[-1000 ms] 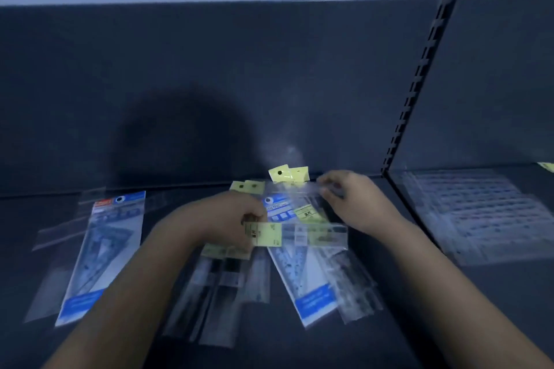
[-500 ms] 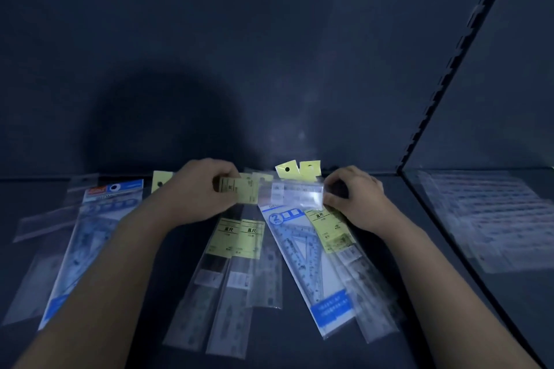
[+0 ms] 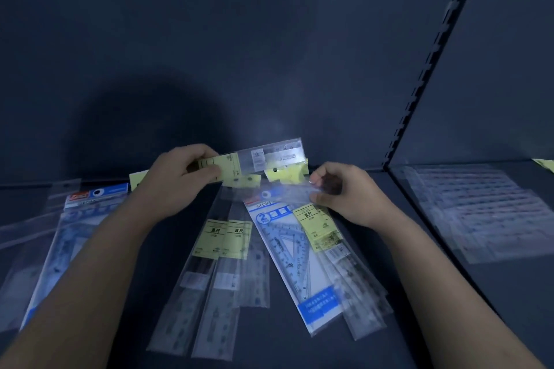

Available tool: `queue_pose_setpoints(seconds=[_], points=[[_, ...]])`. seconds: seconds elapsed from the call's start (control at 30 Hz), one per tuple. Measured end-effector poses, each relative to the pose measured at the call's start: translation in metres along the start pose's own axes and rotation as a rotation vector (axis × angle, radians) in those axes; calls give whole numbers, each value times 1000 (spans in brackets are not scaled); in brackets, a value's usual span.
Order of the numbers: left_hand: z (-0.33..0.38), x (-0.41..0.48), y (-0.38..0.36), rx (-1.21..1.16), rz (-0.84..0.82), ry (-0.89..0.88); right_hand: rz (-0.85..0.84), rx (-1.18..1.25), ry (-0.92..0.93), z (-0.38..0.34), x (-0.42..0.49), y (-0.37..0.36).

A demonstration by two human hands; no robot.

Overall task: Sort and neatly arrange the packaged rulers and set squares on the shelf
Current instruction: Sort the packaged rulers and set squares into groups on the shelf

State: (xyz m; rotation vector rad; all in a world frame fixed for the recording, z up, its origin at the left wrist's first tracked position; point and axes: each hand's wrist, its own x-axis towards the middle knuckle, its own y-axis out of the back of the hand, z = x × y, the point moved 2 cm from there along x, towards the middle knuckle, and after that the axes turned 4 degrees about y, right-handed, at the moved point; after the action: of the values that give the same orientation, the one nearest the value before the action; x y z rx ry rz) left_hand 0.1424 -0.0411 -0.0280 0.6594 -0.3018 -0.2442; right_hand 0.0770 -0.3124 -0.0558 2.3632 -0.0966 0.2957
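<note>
My left hand (image 3: 177, 180) grips the yellow-label end of a short packaged ruler (image 3: 257, 157), held level above the shelf near the back wall. My right hand (image 3: 344, 192) pinches the clear top edge of another packet lying over a blue-headed set square pack (image 3: 287, 252). Two long packaged rulers with yellow labels (image 3: 215, 266) lie side by side in the middle of the dark shelf (image 3: 269, 344). More clear ruler packets (image 3: 356, 287) fan out to the right of the set square. A second blue set square pack (image 3: 81, 219) lies at the left, partly hidden by my left forearm.
The dark back panel (image 3: 239, 54) rises right behind the packets. A slotted upright (image 3: 419, 81) divides this bay from the right bay, where a stack of clear sleeves (image 3: 479, 210) lies flat. Loose clear packets (image 3: 27, 228) sit at the far left.
My left hand has lifted the short ruler packet up and back toward the wall. My right hand let go of its end and now pinches a packet lower down on the pile.
</note>
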Motion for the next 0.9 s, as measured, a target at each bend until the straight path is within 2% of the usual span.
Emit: queue_pose_setpoints(seconds=[0.13,0.3,0.5,0.67,0.9], points=[[2,-2,-4,-41,-24,3,-64,126,-101,-6,-3,1],[23,0,-8,-48,-116,-35,-206,-51,-152,-25,-15,27],[88,8,-30,-29,-301,-160,-164,-139,-191,-30,-67,81],[149,13,-87,17,-398,-214,-82,-227,-229,-5,-119,143],[219,2,-180,7,-402,-240,-32,-187,-174,68,-180,232]])
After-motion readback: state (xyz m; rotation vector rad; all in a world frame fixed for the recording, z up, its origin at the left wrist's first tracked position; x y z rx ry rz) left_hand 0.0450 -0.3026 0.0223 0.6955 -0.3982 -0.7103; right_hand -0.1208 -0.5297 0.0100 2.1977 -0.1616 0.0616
